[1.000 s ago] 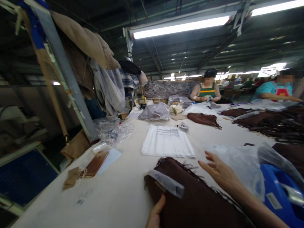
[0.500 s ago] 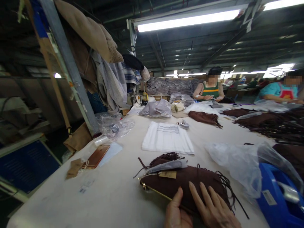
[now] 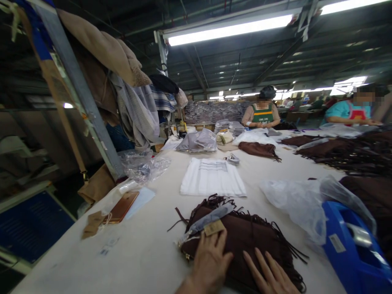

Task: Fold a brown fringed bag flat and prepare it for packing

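A dark brown fringed bag (image 3: pixel 241 234) lies on the white table in front of me. My left hand (image 3: pixel 211 257) rests on its left part, fingers spread, fingertips at a small tan tag (image 3: pixel 213 227). Flat on the bag's lower right part is my right hand (image 3: pixel 269 273), its fingers apart. A grey wrapped strip (image 3: pixel 211 217) lies across the bag's upper left, beside the tag. Fringe hangs out along the top and right side. Just beyond the bag is a folded white cloth (image 3: pixel 212 177).
A blue bin (image 3: pixel 349 245) and clear plastic (image 3: pixel 294 204) are at the right. More brown bags (image 3: pixel 352 153) lie at the back right. At the left are a phone-like brown object (image 3: pixel 123 207) and plastic bags (image 3: pixel 143 165). Two people (image 3: pixel 261 112) sit beyond.
My left hand has moved from the bag's near edge up onto its left part, by the tag. The bag lies flatter, with more fringe showing at its top. The view has shifted slightly.
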Demonstrator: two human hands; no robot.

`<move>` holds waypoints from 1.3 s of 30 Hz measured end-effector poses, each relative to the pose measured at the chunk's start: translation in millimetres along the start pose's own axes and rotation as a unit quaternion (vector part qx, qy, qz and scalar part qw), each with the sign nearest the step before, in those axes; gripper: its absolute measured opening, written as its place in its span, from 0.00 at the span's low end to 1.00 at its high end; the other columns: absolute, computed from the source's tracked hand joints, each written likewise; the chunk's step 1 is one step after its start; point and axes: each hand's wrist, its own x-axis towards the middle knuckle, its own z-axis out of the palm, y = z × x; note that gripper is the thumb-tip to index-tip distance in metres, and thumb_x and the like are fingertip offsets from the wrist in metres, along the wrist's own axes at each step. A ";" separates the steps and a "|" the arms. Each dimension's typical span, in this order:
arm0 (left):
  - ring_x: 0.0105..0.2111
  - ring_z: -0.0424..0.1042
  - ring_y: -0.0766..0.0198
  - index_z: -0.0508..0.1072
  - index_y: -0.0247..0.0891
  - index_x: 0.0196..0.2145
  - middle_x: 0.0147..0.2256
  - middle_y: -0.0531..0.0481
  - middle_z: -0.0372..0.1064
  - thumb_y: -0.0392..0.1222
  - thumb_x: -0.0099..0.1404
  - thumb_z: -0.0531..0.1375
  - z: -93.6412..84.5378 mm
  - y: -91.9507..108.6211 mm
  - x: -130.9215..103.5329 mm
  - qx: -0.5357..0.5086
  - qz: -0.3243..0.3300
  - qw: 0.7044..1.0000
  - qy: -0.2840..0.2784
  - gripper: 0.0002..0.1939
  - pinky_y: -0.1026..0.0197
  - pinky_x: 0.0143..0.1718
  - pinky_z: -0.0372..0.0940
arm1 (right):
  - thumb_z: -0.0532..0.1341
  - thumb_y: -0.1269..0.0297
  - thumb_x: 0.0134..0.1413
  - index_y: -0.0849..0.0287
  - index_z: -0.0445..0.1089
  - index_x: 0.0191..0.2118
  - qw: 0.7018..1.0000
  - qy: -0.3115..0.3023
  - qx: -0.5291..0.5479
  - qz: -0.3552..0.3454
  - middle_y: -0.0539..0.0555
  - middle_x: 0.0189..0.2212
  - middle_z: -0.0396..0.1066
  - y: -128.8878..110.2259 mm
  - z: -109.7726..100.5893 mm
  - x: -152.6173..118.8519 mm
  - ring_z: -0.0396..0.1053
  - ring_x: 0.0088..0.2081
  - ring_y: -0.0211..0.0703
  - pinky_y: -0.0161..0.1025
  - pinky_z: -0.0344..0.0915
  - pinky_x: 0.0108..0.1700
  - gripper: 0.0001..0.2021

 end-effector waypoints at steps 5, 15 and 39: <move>0.60 0.48 0.41 0.58 0.23 0.56 0.58 0.27 0.52 0.39 0.64 0.47 -42.9 -36.1 11.8 0.180 -0.085 0.970 0.142 0.24 0.37 0.59 0.44 | 0.49 0.82 0.42 0.59 0.53 0.62 0.999 -0.009 0.035 0.040 0.60 0.46 0.72 -6.2 2.4 -3.9 0.72 0.43 0.52 0.40 0.70 0.41 0.37; 0.55 0.61 0.51 0.57 0.37 0.58 0.56 0.39 0.60 0.25 0.47 0.55 -39.9 -55.2 -9.8 0.369 0.157 0.915 -0.051 0.38 0.48 0.53 0.60 | 0.46 0.86 0.37 0.56 0.59 0.59 0.960 -0.130 0.233 0.080 0.59 0.47 0.72 22.5 0.6 13.3 0.72 0.44 0.46 0.35 0.70 0.40 0.39; 0.28 0.64 0.66 0.70 0.38 0.25 0.22 0.59 0.63 0.29 0.40 0.56 -184.9 93.9 15.0 0.201 -0.002 0.965 -0.166 0.11 0.67 0.25 0.53 | 0.56 0.66 0.42 0.61 0.71 0.28 0.743 -0.423 0.490 0.172 0.49 0.22 0.66 190.6 -129.6 146.9 0.65 0.29 0.41 0.35 0.57 0.30 0.08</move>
